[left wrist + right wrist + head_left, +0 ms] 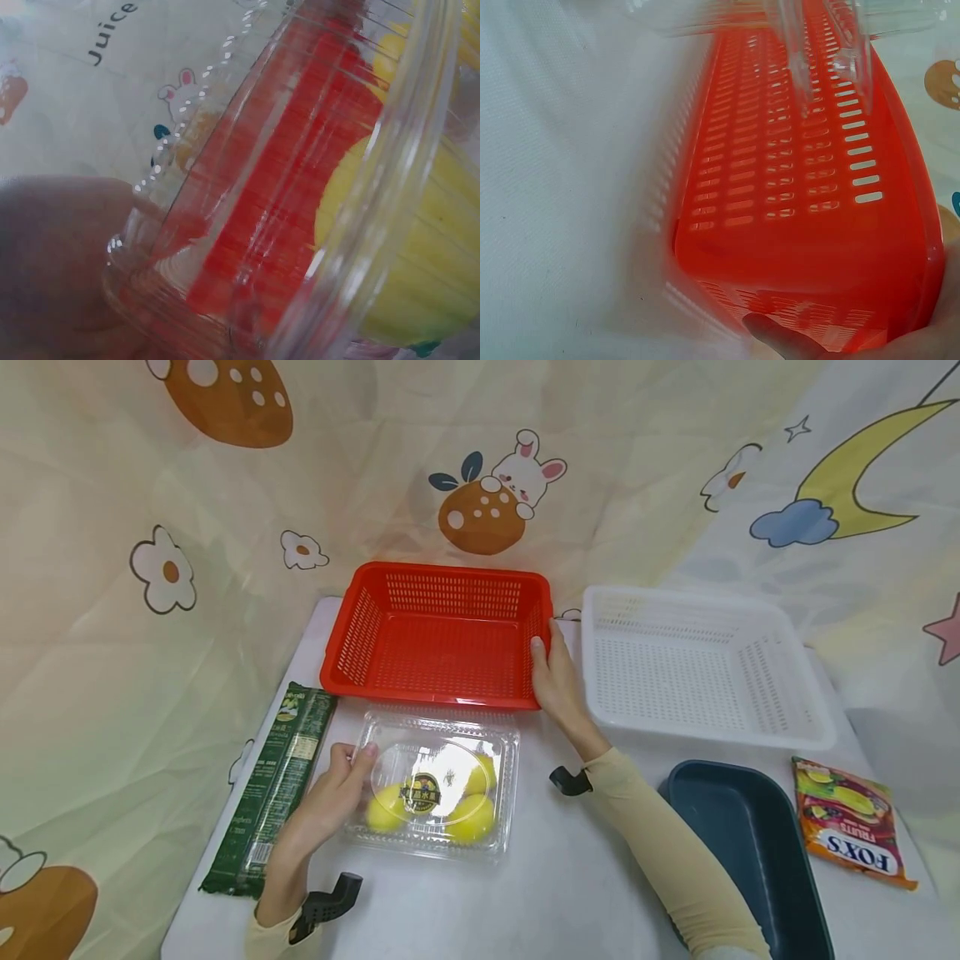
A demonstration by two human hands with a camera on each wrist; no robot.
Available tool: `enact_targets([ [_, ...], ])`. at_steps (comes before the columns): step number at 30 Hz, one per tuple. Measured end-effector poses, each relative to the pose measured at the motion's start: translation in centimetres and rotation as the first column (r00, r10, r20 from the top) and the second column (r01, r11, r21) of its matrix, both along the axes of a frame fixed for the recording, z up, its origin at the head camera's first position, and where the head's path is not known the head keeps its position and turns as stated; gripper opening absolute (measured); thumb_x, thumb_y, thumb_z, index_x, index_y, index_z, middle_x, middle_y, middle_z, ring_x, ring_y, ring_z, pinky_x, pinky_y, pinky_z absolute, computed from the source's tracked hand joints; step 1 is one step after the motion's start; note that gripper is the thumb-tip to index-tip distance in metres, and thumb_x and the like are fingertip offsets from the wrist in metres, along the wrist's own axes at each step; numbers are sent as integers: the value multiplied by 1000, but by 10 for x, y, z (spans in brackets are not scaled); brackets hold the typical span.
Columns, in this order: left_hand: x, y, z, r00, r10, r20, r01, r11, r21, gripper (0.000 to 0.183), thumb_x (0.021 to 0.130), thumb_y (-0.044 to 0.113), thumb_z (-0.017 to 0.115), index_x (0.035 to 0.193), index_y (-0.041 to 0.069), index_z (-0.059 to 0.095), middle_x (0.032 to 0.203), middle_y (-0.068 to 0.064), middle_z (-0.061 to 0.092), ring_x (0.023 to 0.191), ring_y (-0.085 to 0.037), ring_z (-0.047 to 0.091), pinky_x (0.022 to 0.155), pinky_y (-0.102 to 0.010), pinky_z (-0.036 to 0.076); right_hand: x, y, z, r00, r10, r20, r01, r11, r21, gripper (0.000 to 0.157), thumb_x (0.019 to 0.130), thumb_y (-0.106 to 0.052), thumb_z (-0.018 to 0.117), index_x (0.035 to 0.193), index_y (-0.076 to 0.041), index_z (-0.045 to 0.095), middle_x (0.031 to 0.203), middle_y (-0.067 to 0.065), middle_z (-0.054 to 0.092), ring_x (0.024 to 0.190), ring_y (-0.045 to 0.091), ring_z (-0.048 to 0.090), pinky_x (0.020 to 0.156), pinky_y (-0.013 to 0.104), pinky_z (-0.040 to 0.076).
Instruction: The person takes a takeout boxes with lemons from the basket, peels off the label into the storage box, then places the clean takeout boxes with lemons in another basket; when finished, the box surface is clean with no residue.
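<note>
A clear plastic fruit box (438,845) with a round label is held by its left side in my left hand (335,793). Three yellow, lemon-like fruits (470,818) show through its lid. The box is close in the left wrist view, where the red basket shows through its wall. My right hand (557,681) grips the right end of the red plastic basket (442,652) at its rim. In the right wrist view, a fingertip (776,334) lies against the basket's slotted end wall. In the head view, no contents show in the basket, and the box is just in front of it.
A white slotted basket (697,672) stands right of the red one. Nearer me at the right are a dark blue tray (750,835), partly behind my right forearm, and a Fox's fruit candy bag (851,822). A long green packet (273,793) lies along the table's left edge.
</note>
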State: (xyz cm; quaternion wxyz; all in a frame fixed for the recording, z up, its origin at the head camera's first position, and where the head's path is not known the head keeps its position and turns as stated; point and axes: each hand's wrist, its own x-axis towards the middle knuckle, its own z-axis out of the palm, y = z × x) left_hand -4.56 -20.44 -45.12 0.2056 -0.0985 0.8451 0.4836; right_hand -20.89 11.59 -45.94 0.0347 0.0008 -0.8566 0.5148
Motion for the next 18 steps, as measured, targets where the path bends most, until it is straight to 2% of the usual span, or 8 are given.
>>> enact_targets([
  [8,1,0,-6,1000,-2,10,2,1000,-30,67,104,64,32,134,4,28,108,-18,48,99,-29,51,74,-35,40,-1,1,-1,1000,-2,5,2,1000,0,63,110,-36,37,163,-9,15,167,12,25,154,27,26,125,46,22],
  [15,3,-2,-8,999,3,36,-2,999,-34,73,102,67,30,137,3,27,129,-22,49,115,-35,52,88,-46,43,0,1,0,1000,0,9,0,1000,1,64,110,-38,38,163,-11,14,167,10,25,153,28,28,125,48,23],
  [18,2,-2,-9,999,3,39,-1,999,-32,74,102,68,29,137,3,27,129,-22,48,115,-35,51,90,-47,42,0,1,-1,1000,-4,12,4,1000,10,64,110,-38,37,163,-10,15,167,10,26,153,27,29,125,47,23],
])
